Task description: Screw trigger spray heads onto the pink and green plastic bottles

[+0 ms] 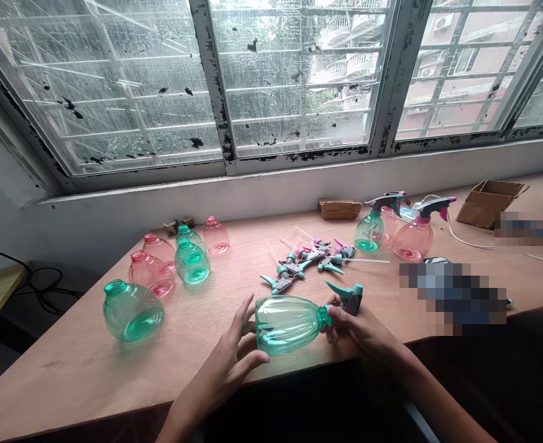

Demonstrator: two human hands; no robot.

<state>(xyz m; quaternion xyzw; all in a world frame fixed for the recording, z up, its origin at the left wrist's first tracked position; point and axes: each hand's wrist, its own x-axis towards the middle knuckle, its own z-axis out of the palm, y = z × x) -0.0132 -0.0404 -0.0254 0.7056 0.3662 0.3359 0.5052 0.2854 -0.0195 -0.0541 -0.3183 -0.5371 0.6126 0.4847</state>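
Observation:
A clear green spray bottle (286,326) lies sideways in the air above the table's front edge, its base to the left. My right hand (352,323) is closed around its neck and the grey and teal trigger head (350,298), which sits at the bottle's mouth. How far the head is screwed on cannot be seen. Close to the bottle's base, my left hand (229,351) is open, fingers and thumb spread; the thumb tip is at the bottle's lower edge. Beyond the bottle lies a pile of loose trigger heads (305,261) with thin tubes, in teal, grey and pink.
Several bottles without heads stand at left, including a green bottle (133,311) and a pink bottle (216,235). Bottles with heads, one green (369,231) and one pink (413,239), stand at right. Behind are a cardboard piece (339,209) and an open carton (489,203).

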